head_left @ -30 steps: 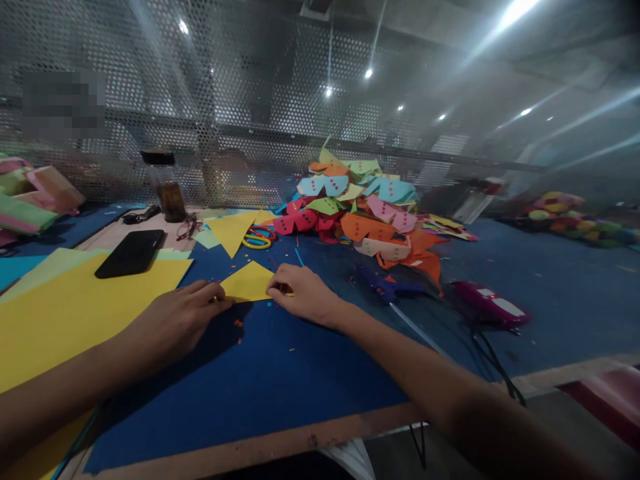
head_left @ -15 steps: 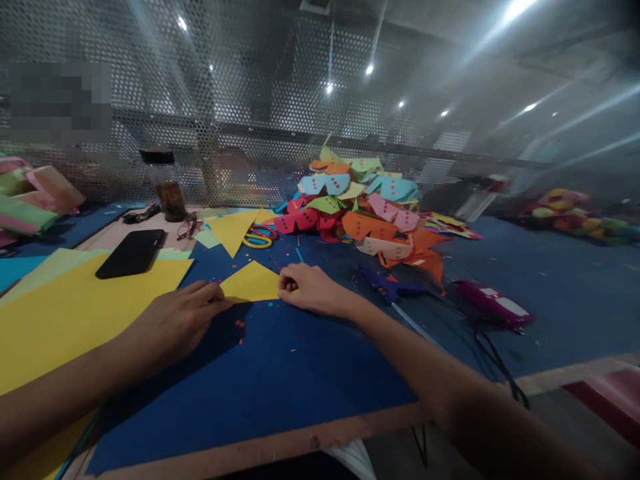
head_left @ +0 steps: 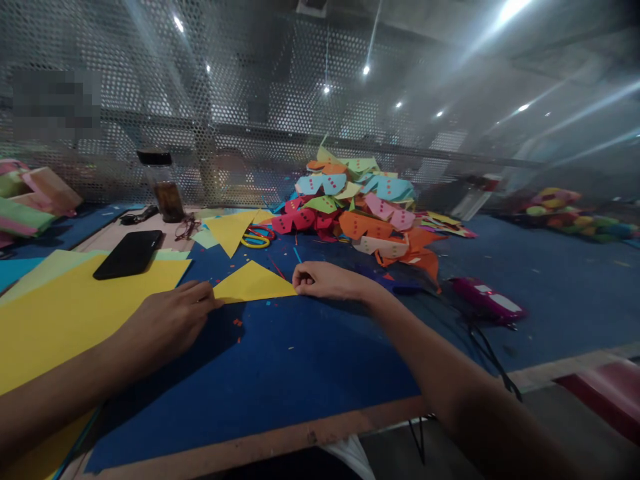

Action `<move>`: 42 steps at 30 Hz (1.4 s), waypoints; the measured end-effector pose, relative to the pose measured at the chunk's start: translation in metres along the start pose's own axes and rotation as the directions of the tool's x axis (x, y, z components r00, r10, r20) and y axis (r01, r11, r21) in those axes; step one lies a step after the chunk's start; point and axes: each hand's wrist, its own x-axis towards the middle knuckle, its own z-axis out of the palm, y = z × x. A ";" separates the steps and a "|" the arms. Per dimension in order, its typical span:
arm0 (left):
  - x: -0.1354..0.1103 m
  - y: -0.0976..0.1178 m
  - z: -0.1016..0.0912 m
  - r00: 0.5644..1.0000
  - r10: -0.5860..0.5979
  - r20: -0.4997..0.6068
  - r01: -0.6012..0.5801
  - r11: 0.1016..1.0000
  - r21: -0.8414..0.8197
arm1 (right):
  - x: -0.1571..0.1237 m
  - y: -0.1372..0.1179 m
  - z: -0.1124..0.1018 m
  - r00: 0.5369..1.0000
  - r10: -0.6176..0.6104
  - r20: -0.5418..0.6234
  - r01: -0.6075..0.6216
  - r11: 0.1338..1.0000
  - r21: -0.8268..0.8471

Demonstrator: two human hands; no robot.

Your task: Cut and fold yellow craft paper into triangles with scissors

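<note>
A folded yellow paper triangle point(head_left: 254, 283) lies on the blue table mat point(head_left: 260, 373), its peak pointing away from me and its long edge toward me. My left hand point(head_left: 175, 317) pinches its left corner. The right corner sits at the closed fingertips of my right hand point(head_left: 325, 280). Just beyond the triangle are scissors point(head_left: 257, 237) with red and yellow handles and another yellow paper triangle point(head_left: 230, 229). Small paper scraps point(head_left: 237, 323) are scattered around the folded piece.
Large yellow sheets point(head_left: 100, 313) with a black phone point(head_left: 129, 254) on them lie at left, a lidded bottle point(head_left: 167, 190) behind. A pile of colourful cut paper shapes point(head_left: 370, 200) stands at the back. Right of my arm are a blue glue gun point(head_left: 400, 283) and a magenta device point(head_left: 487, 300) with a cable.
My right hand has slid right along the long edge to the triangle's right corner, uncovering more of the yellow paper. The left hand keeps its pinch at the left corner.
</note>
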 end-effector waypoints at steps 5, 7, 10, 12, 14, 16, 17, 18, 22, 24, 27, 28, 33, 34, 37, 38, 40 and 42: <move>0.001 0.002 -0.005 1.000 -0.014 0.017 0.013 0.997 0.082 | -0.002 0.008 -0.006 0.999 -0.008 0.040 0.006 0.999 0.047; 0.001 0.003 -0.007 0.999 -0.030 0.035 0.026 0.994 0.108 | -0.002 0.012 -0.008 0.998 -0.006 0.066 0.000 0.997 0.080; 0.001 0.004 -0.008 0.996 -0.066 0.055 0.058 0.989 0.136 | -0.002 0.016 -0.010 0.996 -0.012 0.086 0.002 0.994 0.110; 0.000 0.004 -0.010 0.994 -0.092 0.057 0.082 0.984 0.159 | -0.002 0.017 -0.011 0.997 -0.021 0.081 0.013 0.995 0.103; -0.002 0.005 -0.011 0.992 -0.110 0.054 0.098 0.977 0.188 | -0.002 0.018 -0.012 0.996 -0.027 0.080 0.019 0.995 0.094; -0.003 0.007 -0.013 0.992 -0.120 0.038 0.109 0.970 0.219 | -0.003 0.020 -0.013 0.996 -0.026 0.083 0.019 0.996 0.089; -0.003 0.008 -0.015 0.992 -0.122 0.028 0.112 0.966 0.234 | -0.003 0.022 -0.014 0.996 -0.023 0.084 0.015 0.996 0.084; -0.003 0.009 -0.016 0.992 -0.124 0.024 0.114 0.961 0.250 | -0.004 0.023 -0.014 0.996 -0.018 0.085 0.011 0.997 0.079; -0.003 0.013 -0.021 0.989 -0.133 0.063 0.107 0.942 0.318 | -0.004 0.030 -0.017 0.995 -0.004 0.096 -0.002 0.998 0.064; -0.003 0.015 -0.023 0.986 -0.153 0.065 0.121 0.928 0.352 | -0.004 0.031 -0.017 0.994 -0.006 0.105 -0.001 0.998 0.065; -0.004 0.016 -0.023 0.984 -0.164 0.068 0.125 0.914 0.385 | -0.004 0.032 -0.018 0.994 -0.013 0.108 0.007 0.998 0.061; -0.005 0.016 -0.024 0.985 -0.160 0.070 0.120 0.910 0.397 | -0.004 0.031 -0.018 0.994 -0.013 0.107 0.007 0.998 0.061; -0.007 0.018 -0.026 0.978 -0.188 0.096 0.121 0.871 0.476 | -0.005 0.029 -0.018 0.994 0.000 0.106 -0.007 0.998 0.067; -0.007 0.019 -0.027 0.974 -0.200 0.102 0.128 0.866 0.483 | -0.005 0.029 -0.018 0.994 0.002 0.105 -0.009 0.998 0.065; -0.005 0.019 -0.027 0.969 -0.216 0.120 0.134 0.868 0.479 | -0.006 0.027 -0.019 0.994 0.019 0.105 -0.024 0.999 0.047; -0.005 0.019 -0.027 0.969 -0.215 0.120 0.134 0.871 0.472 | -0.007 0.025 -0.020 0.994 0.028 0.102 -0.032 0.999 0.038; -0.004 0.017 -0.025 0.971 -0.214 0.108 0.144 0.882 0.448 | -0.010 0.020 -0.021 0.996 0.041 0.074 -0.043 0.999 0.023; -0.004 0.015 -0.023 0.973 -0.212 0.096 0.153 0.893 0.424 | -0.012 0.011 -0.019 1.000 0.022 0.003 -0.022 0.999 0.026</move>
